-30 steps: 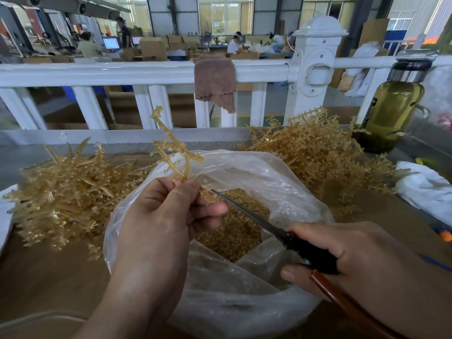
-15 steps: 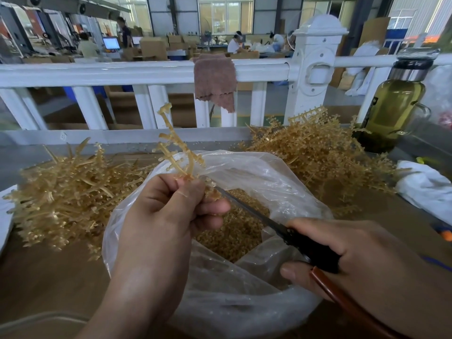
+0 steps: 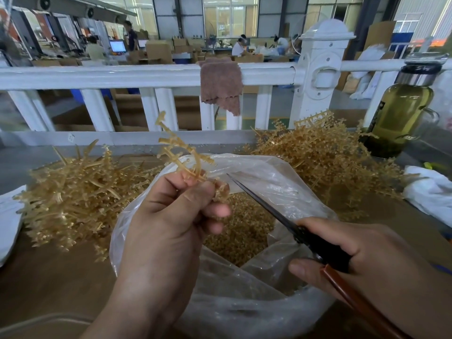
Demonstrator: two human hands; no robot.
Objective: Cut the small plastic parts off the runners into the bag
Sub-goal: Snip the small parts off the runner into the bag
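My left hand [image 3: 171, 216] pinches a tan plastic runner [image 3: 182, 156] over the open clear plastic bag [image 3: 264, 174]; most of the runner sticks up above my fingers, and a short branch with small parts shows at my fingertips. My right hand [image 3: 362, 260] grips scissors [image 3: 269, 209] with black and brown handles. The thin blades point up and left, their tip just right of the runner's lower end, apart from it. Loose cut parts [image 3: 242, 231] fill the bottom of the bag.
A heap of runners [image 3: 73, 194] lies left of the bag, another heap [image 3: 325, 157] at the back right. A bottle of yellow-green liquid [image 3: 401, 113] stands far right. White cloth [image 3: 430, 192] lies at the right edge. A white railing [image 3: 146, 77] with a hanging rag closes the back.
The runner in my left hand has shifted slightly right and turned. The scissors' tip, close against the parts at my fingertips before, now stands a little off to the right.
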